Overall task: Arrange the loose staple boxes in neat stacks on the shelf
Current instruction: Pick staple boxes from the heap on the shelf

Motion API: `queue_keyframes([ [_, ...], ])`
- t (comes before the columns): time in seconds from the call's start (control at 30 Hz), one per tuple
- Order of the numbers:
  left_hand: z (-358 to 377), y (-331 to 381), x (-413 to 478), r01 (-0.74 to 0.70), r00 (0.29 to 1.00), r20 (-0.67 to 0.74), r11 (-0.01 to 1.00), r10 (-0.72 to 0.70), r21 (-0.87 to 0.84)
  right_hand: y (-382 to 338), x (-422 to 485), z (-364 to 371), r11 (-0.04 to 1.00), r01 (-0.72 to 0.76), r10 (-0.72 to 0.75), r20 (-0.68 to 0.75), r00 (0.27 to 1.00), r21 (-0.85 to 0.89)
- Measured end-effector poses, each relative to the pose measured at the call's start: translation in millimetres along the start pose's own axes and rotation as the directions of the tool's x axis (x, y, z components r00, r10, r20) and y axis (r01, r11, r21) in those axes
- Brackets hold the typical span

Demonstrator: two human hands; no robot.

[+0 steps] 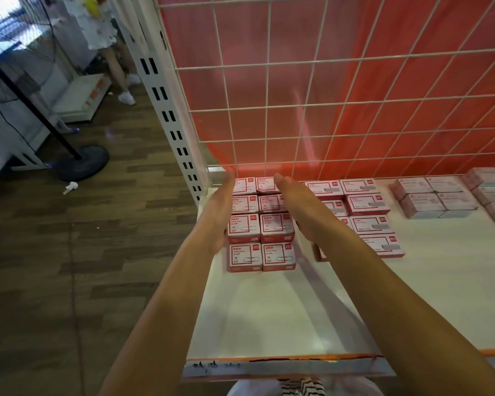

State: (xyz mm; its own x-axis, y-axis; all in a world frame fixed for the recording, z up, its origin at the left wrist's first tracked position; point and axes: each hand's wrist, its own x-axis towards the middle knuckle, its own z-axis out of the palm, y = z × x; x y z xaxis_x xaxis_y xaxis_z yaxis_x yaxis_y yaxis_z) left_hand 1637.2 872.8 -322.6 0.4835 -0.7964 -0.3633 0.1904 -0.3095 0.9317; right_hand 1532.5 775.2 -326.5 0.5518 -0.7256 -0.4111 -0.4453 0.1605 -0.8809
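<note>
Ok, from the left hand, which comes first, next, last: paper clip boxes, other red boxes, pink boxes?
1. Paper clip boxes, right beside the left hand.
2. Other red boxes, past the right hand.
3. Pink boxes, far right.

We note shelf [269,310]: smooth white painted metal, faint gloss. staple boxes [276,227]: printed card, slight sheen. Far wire grid [297,107]: white coated metal. red panel [383,81] behind: smooth, glossy. Left floor [69,252]: wood-look planks, matt.
</note>
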Motion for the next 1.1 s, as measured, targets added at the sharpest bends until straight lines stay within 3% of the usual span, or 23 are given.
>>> queue_keyframes([
  [0.1, -1.6, -11.0, -11.2, -0.073, 0.995, -0.063, 0.994, 0.079, 0.086, 3.9, -22.3, -1.6, 0.985, 0.052, -0.062, -0.057, 0.996, -0.167],
  [0.2, 0.1, -21.8, -24.7, -0.16, 0.973, -0.127, 0.959, 0.193, 0.235, 11.6, -53.2, -4.4, 0.972, 0.193, -0.194, 0.002, 0.981, -0.132],
  [0.33, 3.0, -29.9, -38.9, -0.287, 0.915, -0.086, 0.788, 0.393, 0.544, 18.6, -76.6, -6.5, 0.91, 0.279, -0.278, 0.048, 0.959, -0.306],
  [0.47, 3.1, -42.5, -50.0, -0.198, 0.918, -0.062, 0.587, 0.391, 0.785, 35.6, -74.1, -4.0, 0.763, 0.331, -0.401, -0.006, 0.916, -0.556],
  [0.57, 3.5, -52.6, -52.6, -0.187, 0.904, -0.082, 0.559, 0.42, 0.807, 45.5, -69.1, -0.3, 0.719, 0.316, -0.448, -0.065, 0.892, -0.619],
  [0.77, 11.4, -47.5, -63.4, -0.087, 0.886, -0.233, 0.637, 0.401, 0.766, 43.9, -70.8, 3.3, 0.755, 0.299, -0.439, -0.112, 0.891, -0.583],
  [1.1, 13.9, -44.6, -63.1, -0.064, 0.873, -0.255, 0.616, 0.415, 0.786, 44.7, -70.5, 3.2, 0.768, 0.275, -0.414, -0.122, 0.902, -0.579],
])
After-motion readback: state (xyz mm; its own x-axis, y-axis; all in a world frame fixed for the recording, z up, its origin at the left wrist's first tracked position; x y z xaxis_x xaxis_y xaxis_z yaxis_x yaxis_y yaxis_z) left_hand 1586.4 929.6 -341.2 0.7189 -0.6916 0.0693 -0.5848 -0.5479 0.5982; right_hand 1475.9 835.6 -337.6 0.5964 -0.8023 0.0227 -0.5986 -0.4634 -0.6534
